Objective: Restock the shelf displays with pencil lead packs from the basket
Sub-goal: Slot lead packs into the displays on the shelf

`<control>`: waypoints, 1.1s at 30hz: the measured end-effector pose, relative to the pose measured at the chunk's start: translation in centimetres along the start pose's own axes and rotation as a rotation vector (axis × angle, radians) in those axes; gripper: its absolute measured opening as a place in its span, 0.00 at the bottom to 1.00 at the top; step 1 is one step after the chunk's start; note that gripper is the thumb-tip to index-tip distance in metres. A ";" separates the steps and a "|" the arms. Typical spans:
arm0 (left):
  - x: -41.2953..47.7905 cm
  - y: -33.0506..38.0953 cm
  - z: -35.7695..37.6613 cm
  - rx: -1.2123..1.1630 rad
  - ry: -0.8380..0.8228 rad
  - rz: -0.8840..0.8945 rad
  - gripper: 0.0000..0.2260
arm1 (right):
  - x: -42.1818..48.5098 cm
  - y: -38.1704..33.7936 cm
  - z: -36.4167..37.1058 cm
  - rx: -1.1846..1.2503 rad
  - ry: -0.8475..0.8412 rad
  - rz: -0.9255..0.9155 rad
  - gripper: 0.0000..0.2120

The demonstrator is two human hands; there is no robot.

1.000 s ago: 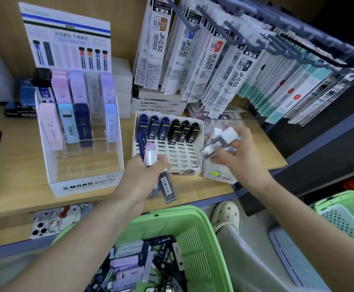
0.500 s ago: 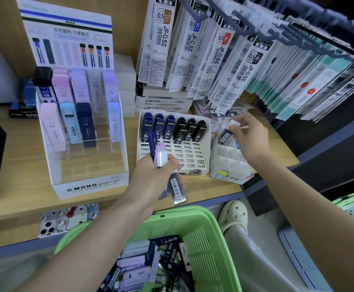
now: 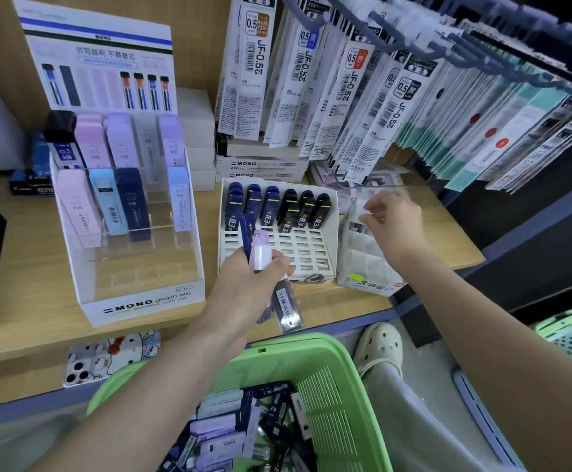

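Head view: shelf (image 3: 22,267) edge above green basket (image 3: 311,349).
Left grip (image 3: 247,287): clenched round several lead packs (image 3: 260,253).
Right grip (image 3: 397,226): fingertips (image 3: 366,218) at clear divided box (image 3: 362,264); hold cannot be told.

The slotted tray (image 3: 311,257) sits on the shelf (image 3: 22,294), with lead packs (image 3: 271,207) in its rear row. The display stand (image 3: 148,301) stands left of the tray. The compartment box (image 3: 356,257) stands just beside the tray on its right. Stacked boxes (image 3: 264,165) lie behind the tray. The basket (image 3: 298,349) sits before and below it.
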State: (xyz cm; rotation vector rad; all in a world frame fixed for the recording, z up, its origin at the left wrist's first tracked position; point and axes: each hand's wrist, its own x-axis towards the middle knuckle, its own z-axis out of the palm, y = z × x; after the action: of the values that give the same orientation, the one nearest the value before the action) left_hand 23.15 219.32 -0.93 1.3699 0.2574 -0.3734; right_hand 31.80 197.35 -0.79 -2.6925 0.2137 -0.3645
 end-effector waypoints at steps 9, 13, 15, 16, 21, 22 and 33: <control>0.6 -0.4 0.1 -0.092 0.110 0.024 0.05 | -4.7 -5.5 -1.1 0.310 -0.049 -0.052 0.03; 0.9 -0.5 -0.2 -0.117 0.195 0.031 0.09 | -7.8 -8.4 -0.5 0.453 -0.450 -0.005 0.05; 0.9 -0.5 -0.3 -0.108 0.240 0.051 0.10 | -8.8 -8.9 0.1 0.460 -0.560 -0.022 0.03; 0.8 -0.5 -0.3 -0.093 0.258 0.056 0.10 | -9.1 -9.0 0.3 0.450 -0.576 -0.035 0.05; 0.3 -0.4 -0.3 -0.060 0.225 0.065 0.07 | -9.9 -9.0 0.0 0.486 -0.554 -0.051 0.13; 0.2 -0.3 -0.2 -0.054 0.204 0.066 0.07 | -10.0 -8.8 -0.2 0.472 -0.549 -0.074 0.13; -0.2 0.0 0.4 -0.140 0.076 0.008 0.03 | -6.2 -1.5 -3.6 0.445 0.002 0.022 0.03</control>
State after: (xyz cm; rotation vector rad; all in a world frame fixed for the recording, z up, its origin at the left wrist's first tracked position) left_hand 22.98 218.98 -0.84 1.2482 0.3344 -0.2918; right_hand 24.98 198.64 1.65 -2.2506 0.1421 -0.3598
